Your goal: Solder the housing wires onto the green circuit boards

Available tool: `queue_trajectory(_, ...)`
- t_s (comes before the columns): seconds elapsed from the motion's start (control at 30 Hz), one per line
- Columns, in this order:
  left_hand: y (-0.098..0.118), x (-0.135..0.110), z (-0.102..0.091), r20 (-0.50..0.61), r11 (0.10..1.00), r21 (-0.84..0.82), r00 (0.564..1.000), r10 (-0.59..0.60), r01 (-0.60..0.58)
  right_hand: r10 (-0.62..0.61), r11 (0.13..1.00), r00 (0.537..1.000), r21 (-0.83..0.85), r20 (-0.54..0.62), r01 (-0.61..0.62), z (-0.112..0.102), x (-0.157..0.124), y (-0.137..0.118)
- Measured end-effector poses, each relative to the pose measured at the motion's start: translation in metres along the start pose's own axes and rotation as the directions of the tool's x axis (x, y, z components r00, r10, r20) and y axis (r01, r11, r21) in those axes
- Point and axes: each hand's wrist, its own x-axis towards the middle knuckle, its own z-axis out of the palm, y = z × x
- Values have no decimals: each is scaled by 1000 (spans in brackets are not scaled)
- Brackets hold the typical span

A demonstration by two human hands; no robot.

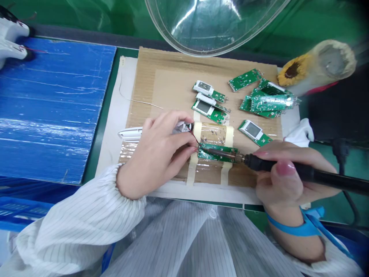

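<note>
My right hand [284, 175] grips a black-handled soldering iron [227, 154], its tip against the left end of a green circuit board [213, 154]. That board lies on a taped patch of cardboard. At the same end, my left hand [161, 154] pinches thin wires [195, 137], dark red where they show, between thumb and finger. The wires run up to a white plastic housing [131, 134], which lies partly under my left hand. The exact joint between wire and board is too small to make out.
Circuit boards with small screens [207, 107] lie behind the work spot, and a pile of boards [268, 100] sits further right. A solder wire [141, 102] crosses the cardboard [170, 84]. A clear round lid or bowl [216, 50], a blue sheet [52, 111] and a sunflower-trimmed holder [317, 65] surround it.
</note>
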Motion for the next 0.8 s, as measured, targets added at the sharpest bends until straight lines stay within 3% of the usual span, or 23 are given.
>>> queue_trajectory(0.07,1,1,0,4,1000,13,1000,1,-1,-20,1000,999,3,-25,20,3,0,1)
queue_trajectory(0.33,4,4,0,23,999,23,999,-22,22,47,997,995,55,85,-51,1,-2,-1)
queue_trajectory(0.53,3,3,0,20,1000,-5,999,-26,26,-36,997,998,72,48,32,3,-3,3)
queue_trajectory(0.8,3,4,0,27,999,38,999,-22,21,-6,1000,999,-1,43,6,5,-1,0)
